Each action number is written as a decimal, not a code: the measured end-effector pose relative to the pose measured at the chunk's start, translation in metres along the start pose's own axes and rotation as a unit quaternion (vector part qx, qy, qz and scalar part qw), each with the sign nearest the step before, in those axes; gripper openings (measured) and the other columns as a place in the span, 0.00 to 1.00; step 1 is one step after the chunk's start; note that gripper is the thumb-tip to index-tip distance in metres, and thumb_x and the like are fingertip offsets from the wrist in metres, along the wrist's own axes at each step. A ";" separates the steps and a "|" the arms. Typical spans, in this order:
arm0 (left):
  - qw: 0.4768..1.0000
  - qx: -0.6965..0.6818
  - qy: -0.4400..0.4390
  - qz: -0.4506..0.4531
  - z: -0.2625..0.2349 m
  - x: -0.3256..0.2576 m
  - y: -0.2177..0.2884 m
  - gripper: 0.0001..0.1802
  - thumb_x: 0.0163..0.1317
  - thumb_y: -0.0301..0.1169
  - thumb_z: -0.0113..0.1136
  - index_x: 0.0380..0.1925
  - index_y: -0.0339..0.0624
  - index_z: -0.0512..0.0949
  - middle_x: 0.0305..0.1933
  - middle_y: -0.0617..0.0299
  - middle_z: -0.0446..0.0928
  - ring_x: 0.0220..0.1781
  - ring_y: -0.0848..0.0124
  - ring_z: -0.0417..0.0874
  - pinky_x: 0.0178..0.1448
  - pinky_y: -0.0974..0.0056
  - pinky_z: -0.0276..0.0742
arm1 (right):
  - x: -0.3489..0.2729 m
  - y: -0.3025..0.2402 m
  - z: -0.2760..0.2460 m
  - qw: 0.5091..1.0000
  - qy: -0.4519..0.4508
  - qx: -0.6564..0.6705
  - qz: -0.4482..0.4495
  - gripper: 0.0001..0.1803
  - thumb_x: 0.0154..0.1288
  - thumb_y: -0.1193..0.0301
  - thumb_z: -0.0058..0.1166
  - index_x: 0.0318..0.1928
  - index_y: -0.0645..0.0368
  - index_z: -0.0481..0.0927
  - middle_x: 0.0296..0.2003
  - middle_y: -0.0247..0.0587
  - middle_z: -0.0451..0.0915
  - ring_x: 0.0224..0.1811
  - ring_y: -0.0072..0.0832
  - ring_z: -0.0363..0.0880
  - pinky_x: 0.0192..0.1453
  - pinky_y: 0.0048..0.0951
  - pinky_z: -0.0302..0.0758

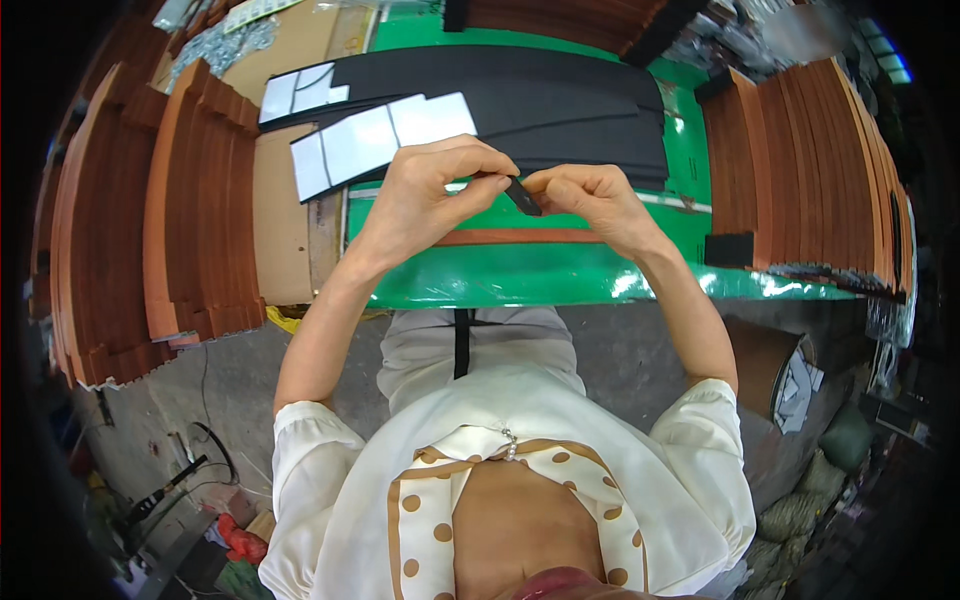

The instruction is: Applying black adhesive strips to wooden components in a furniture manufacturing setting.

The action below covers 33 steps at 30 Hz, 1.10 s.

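Observation:
My left hand (435,185) pinches a small, dark, flat strip-like piece (523,197) between thumb and fingertips; its exact kind is unclear. The fingers of my right hand (597,205) are closed at the piece's other side. Both hands are raised over the green tabletop (520,278). Beneath them a thin reddish-brown wooden slat (520,237) lies along the near side of the table. Just beyond my hands is a spread of long black strips (560,125). White rectangular sheets (360,150) rest on the left end of that spread, beside my left hand.
Brown grooved boards (205,200) stand stacked on the left, with cardboard (283,215) beside them. Another brown stack (815,175) rises at the right, and more boards (560,20) lie at the back. A bin (765,365) with scraps stands on the floor at right.

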State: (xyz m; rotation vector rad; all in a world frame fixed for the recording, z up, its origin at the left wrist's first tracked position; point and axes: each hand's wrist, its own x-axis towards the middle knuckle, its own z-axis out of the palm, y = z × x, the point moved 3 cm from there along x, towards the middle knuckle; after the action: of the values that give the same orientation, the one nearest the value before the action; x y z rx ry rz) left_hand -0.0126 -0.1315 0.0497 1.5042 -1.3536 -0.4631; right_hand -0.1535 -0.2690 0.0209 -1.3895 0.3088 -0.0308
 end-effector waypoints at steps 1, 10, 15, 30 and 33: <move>0.999 -0.001 0.002 0.037 0.004 -0.002 0.005 0.07 0.54 0.19 0.61 0.34 0.34 0.81 0.33 0.58 0.81 0.34 0.71 0.81 0.38 0.70 0.75 | -0.007 -0.002 0.000 1.000 0.009 0.004 0.003 0.17 0.64 0.68 0.58 0.50 0.66 0.79 0.42 0.38 0.81 0.44 0.23 0.78 0.51 0.24 0.75; 0.984 -0.010 -0.131 0.120 0.043 0.001 0.018 0.09 0.50 0.22 0.66 0.33 0.36 0.82 0.36 0.56 0.81 0.37 0.66 0.82 0.40 0.66 0.77 | -0.066 0.011 -0.011 0.993 -0.005 -0.116 -0.001 0.14 0.59 0.72 0.61 0.45 0.65 0.81 0.39 0.39 0.82 0.40 0.24 0.80 0.47 0.25 0.76; 0.975 -0.056 -0.210 0.049 0.059 0.003 0.003 0.13 0.51 0.32 0.66 0.36 0.37 0.83 0.42 0.56 0.82 0.43 0.60 0.81 0.50 0.58 0.74 | -0.109 0.022 -0.039 0.920 0.068 -0.381 -0.059 0.12 0.53 0.75 0.63 0.40 0.62 0.82 0.36 0.43 0.82 0.38 0.33 0.81 0.43 0.29 0.76; 0.988 0.154 -0.031 -0.016 0.192 0.017 -0.035 0.11 0.46 0.33 0.68 0.30 0.42 0.82 0.30 0.63 0.78 0.33 0.64 0.79 0.36 0.59 0.68 | -0.116 0.052 -0.099 0.786 0.236 -0.550 -0.156 0.12 0.49 0.73 0.65 0.38 0.56 0.84 0.34 0.35 0.81 0.37 0.33 0.78 0.40 0.33 0.75; 0.989 0.132 -0.048 -0.050 0.191 0.016 -0.038 0.11 0.45 0.32 0.68 0.29 0.41 0.82 0.29 0.62 0.78 0.32 0.64 0.79 0.35 0.60 0.70 | -0.113 0.056 -0.099 0.787 0.225 -0.551 -0.165 0.12 0.50 0.73 0.64 0.38 0.55 0.84 0.34 0.34 0.81 0.37 0.32 0.77 0.40 0.32 0.75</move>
State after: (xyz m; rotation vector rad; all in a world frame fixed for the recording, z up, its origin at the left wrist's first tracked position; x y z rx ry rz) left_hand -0.1434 -0.2316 -0.0560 1.7913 -1.4638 -0.4373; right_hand -0.2936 -0.3310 -0.0262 -2.6105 0.5119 -0.5597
